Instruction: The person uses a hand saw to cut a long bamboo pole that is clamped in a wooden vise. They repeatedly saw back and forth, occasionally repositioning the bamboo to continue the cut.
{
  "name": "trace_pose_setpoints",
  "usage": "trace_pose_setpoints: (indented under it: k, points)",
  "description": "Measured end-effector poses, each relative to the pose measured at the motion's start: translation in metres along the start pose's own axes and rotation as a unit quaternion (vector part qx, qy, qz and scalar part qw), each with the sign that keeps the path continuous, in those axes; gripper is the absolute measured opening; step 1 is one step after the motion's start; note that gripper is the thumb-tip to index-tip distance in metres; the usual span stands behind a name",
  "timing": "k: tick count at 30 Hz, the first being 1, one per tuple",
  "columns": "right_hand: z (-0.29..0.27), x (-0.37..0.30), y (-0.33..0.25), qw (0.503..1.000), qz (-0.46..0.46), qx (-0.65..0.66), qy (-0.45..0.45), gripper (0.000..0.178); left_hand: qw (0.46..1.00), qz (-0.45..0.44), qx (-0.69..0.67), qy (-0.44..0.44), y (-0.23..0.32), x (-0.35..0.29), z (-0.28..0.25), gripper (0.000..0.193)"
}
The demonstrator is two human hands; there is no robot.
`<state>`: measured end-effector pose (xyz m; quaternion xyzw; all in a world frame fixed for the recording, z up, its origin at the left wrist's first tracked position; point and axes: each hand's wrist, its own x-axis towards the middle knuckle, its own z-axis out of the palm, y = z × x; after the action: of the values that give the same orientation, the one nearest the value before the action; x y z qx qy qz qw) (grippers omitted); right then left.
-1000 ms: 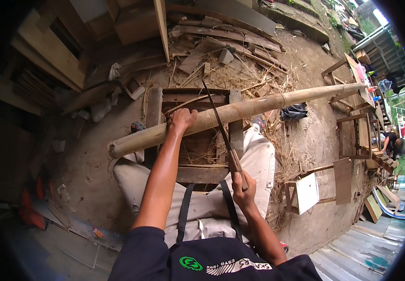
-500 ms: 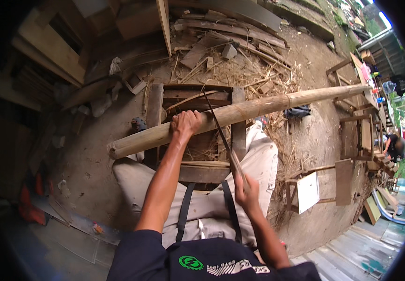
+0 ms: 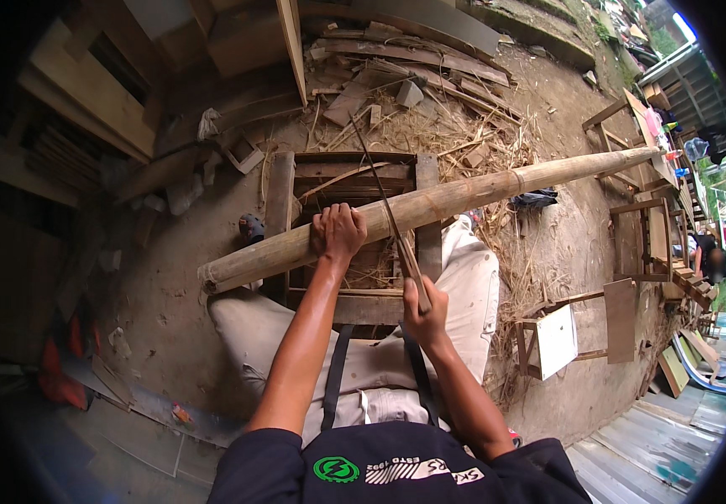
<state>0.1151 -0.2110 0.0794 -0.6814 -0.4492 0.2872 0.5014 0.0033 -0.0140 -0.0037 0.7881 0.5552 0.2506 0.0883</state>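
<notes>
Over brown wooden framing (image 3: pixel 280 189), the left hand (image 3: pixel 341 232) cups tan cylindrical bamboo (image 3: pixel 455 195); the right hand (image 3: pixel 428 311) clenches a wood-handled saw (image 3: pixel 411 266).

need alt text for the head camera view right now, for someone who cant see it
A right hand holds a saw across a long bamboo pole, with the left hand on the pole beside the blade. The pole lies slantwise over a low wooden frame, with straw scattered on the ground beyond.
</notes>
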Motion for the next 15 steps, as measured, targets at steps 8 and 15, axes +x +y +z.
trace_pose_setpoints:
  k: [8,15]
  points:
    - [-0.052,-0.051,-0.01,0.997,0.081,0.007,0.004,0.03,0.947,-0.135,0.0,-0.291,-0.001,0.041,-0.021,0.055]
    - [-0.064,-0.087,-0.013,0.993,0.106,-0.034,-0.033,0.023,0.939,-0.133,-0.017,-0.318,-0.008,0.061,-0.025,0.061]
